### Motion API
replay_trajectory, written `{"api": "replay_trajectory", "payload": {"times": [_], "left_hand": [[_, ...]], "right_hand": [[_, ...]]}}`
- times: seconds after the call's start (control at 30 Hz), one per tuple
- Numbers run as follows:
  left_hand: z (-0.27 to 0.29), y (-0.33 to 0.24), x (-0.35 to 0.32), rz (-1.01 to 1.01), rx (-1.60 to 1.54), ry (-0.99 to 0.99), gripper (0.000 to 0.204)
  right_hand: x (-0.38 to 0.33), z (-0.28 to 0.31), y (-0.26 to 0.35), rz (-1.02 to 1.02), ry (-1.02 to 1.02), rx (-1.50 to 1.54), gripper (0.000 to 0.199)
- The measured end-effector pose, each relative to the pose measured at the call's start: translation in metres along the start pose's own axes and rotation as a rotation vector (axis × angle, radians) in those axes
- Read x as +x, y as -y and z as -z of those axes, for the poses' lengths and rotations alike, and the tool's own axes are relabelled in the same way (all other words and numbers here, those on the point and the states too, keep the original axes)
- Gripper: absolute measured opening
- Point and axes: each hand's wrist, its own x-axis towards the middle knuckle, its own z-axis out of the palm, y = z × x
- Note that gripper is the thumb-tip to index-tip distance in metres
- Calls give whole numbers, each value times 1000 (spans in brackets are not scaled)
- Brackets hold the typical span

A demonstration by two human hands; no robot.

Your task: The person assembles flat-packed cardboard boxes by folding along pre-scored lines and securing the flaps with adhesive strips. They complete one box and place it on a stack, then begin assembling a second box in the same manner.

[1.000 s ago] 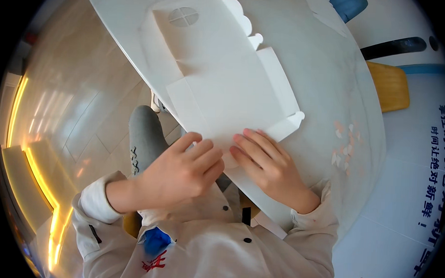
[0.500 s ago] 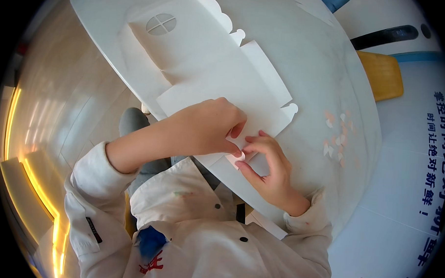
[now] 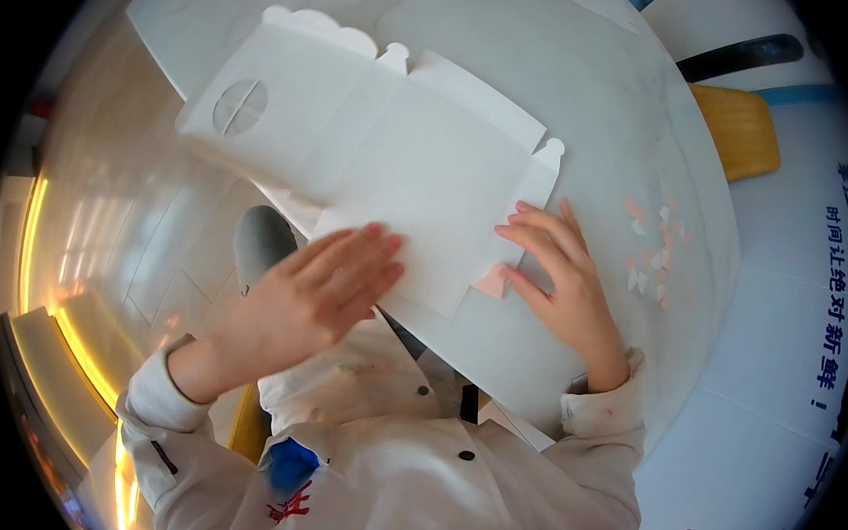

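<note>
A white cardboard box blank lies unfolded on the table, with a scalloped edge and a round window divided by a strip at its far left end. My left hand, slightly blurred, is over the blank's near edge with its fingers stretched out and nothing in them. On the blank's right side my right hand rests with fingers spread, their tips at the side flap. Its thumb touches a small pinkish tab at the near right corner.
Several small white and pink paper scraps lie on the marble-look table to the right. Past the table's far right edge are a yellow seat and a black bar-shaped part.
The blank has turned counter-clockwise, its window end coming nearer and its right end going farther. My left hand has left the corner tab and moved left; my right hand has shifted slightly right and away.
</note>
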Motion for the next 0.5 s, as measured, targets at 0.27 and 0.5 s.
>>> {"api": "replay_trajectory", "payload": {"times": [0.27,0.5], "left_hand": [[-14,-21,-5,-117,256,-68,42],[10,-3,15,172,-289,-37,11]], "right_hand": [[10,-2,44,223,148,-234,60],[15,-5,42,304,139,-103,40]]}}
